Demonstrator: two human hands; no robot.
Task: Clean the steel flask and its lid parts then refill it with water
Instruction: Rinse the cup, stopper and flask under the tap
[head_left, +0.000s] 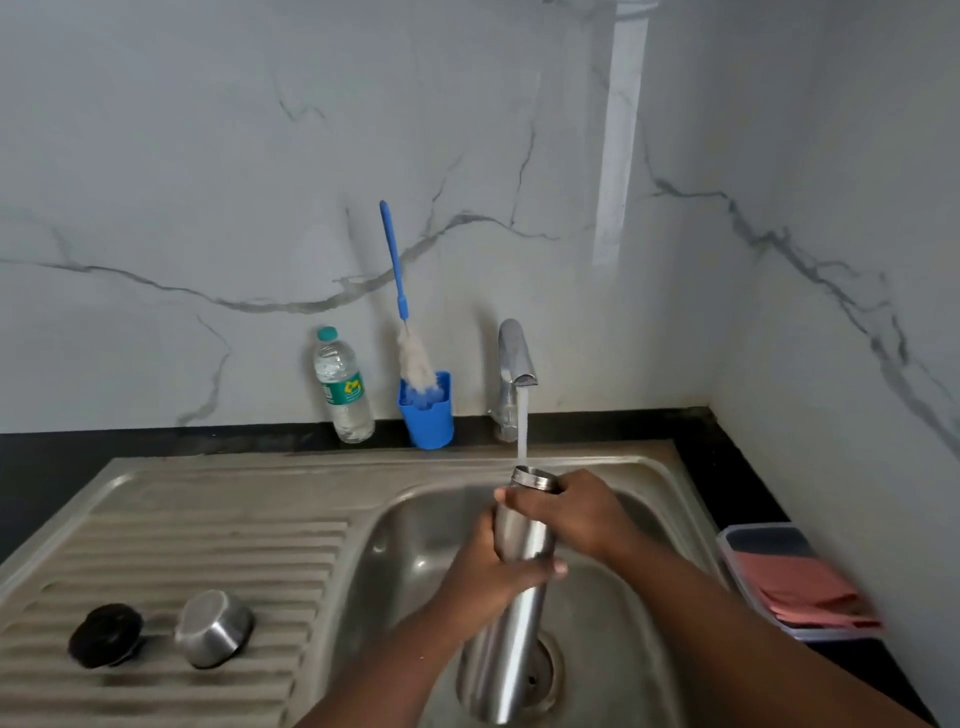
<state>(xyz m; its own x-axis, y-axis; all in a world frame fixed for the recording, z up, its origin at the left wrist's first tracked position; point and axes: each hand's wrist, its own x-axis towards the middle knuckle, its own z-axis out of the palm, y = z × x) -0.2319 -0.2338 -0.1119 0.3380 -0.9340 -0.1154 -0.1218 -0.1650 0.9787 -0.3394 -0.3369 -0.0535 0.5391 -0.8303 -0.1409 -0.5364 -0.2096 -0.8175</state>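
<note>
The tall steel flask (511, 623) stands nearly upright over the sink basin (410, 551), its open mouth right under the running tap (514, 358). Water streams from the spout into the mouth. My left hand (488, 571) wraps the flask's middle from the left. My right hand (576, 512) grips it just below the neck from the right. On the ribbed drainboard (208, 545) at the lower left lie two lid parts: a black stopper (106, 635) and a steel cap (213, 627) resting upside down.
Against the marble wall stand a plastic water bottle (343, 387) and a blue cup (427, 410) holding a blue-handled bottle brush (402, 306). A clear container with pink cloths (800, 582) sits on the black counter at the right.
</note>
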